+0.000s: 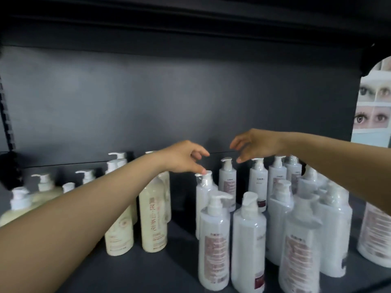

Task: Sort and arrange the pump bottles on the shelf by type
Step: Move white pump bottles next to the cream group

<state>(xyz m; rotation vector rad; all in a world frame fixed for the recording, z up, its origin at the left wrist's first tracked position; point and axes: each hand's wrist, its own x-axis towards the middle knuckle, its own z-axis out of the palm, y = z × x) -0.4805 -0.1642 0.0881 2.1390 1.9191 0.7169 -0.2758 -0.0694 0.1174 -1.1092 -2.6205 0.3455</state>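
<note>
While partly blurred, label (154,216) characters "山茶花".

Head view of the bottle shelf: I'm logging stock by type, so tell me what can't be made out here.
- Cream bottles at left: the left forearm covers several of them.
- Small label print on the white bottles: too blurred to read.
- White bottle at far right: cut off by the frame edge.
- Back-row white bottles: bodies hidden by front bottles and the right forearm.
- Left hand at a pump top: unclear whether it pinches it.
</note>
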